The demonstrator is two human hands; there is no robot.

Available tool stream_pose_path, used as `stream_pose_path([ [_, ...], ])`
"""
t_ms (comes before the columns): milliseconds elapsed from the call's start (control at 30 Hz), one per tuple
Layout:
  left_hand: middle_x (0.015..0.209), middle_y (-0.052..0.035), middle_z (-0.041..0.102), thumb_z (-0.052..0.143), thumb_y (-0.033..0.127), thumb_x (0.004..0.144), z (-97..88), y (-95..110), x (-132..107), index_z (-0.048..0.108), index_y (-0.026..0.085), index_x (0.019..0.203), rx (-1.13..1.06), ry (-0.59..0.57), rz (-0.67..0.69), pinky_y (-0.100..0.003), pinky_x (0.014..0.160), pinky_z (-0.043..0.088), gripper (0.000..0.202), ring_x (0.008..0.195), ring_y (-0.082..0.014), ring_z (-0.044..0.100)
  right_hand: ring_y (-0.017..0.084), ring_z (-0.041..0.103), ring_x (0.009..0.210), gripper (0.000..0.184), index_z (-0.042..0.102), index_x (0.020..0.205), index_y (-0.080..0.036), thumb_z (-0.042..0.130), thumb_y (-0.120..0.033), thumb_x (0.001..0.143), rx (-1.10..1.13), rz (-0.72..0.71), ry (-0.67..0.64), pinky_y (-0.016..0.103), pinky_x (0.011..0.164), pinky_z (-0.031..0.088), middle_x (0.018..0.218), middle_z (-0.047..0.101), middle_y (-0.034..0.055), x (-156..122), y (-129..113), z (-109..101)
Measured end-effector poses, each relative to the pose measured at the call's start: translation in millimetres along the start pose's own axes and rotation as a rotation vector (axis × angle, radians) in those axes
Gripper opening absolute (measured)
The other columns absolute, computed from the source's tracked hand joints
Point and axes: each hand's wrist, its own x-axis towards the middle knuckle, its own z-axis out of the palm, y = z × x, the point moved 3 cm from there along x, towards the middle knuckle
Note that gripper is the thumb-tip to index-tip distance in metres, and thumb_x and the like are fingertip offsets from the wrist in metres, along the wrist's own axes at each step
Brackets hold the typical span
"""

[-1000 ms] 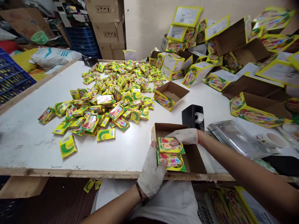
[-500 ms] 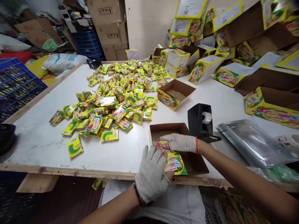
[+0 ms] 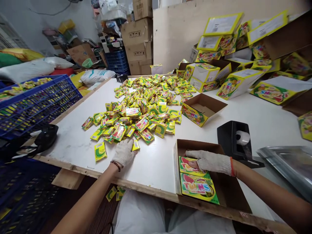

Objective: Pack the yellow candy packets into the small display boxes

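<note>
My left hand [image 3: 124, 152], in a white knit glove, rests on a yellow packet [image 3: 135, 145] at the near edge of a big pile of small yellow-green packets [image 3: 143, 104] on the white table [image 3: 73, 139]. Its fingers curl over the packet. My right hand [image 3: 207, 161], also gloved, lies flat on the upper of two packets [image 3: 198, 187] laid inside an open brown carton [image 3: 229, 191] at the table's front edge.
A black tape dispenser [image 3: 235, 140] stands right of the carton. Another open carton [image 3: 202, 109] sits behind it, and stacked yellow cartons [image 3: 229, 78] fill the far right. A blue crate [image 3: 36, 100] and a black object [image 3: 45, 138] sit at the left. Packets [image 3: 114, 193] lie on the floor.
My left hand left the carton and reached left to the pile's near edge. My right hand stayed on the packets in the carton. The view shifted left.
</note>
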Motion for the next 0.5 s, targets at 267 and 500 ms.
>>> stream_pose_path([
  [267, 0.09, -0.0139, 0.073, 0.055, 0.065, 0.088, 11.5, 65.2, -26.1, 0.065, 0.011, 0.111, -1.792, -0.288, -0.237, -0.035, 0.075, 0.055, 0.059, 0.081, -0.0234, 0.07, 0.031, 0.065, 0.106, 0.051, 0.071, 0.107, -0.018, 0.062, -0.059, 0.079, 0.048, -0.14, 0.429, 0.043, 0.094, 0.054, 0.112, 0.072, 0.0119, -15.1, -52.1, -25.0],
  [500, 0.087, -0.0098, 0.072, 0.074, 0.071, 0.07, -3.8, 143.1, -32.8, 0.067, 0.013, 0.104, -1.966, -0.493, -0.088, -0.032, 0.073, 0.054, 0.069, 0.077, -0.0209, 0.068, 0.026, 0.066, 0.098, 0.063, 0.058, 0.133, -0.018, 0.069, -0.032, 0.073, 0.097, -0.193, 0.437, 0.04, 0.087, 0.055, 0.113, 0.07, 0.0089, 17.1, -103.7, 6.4],
])
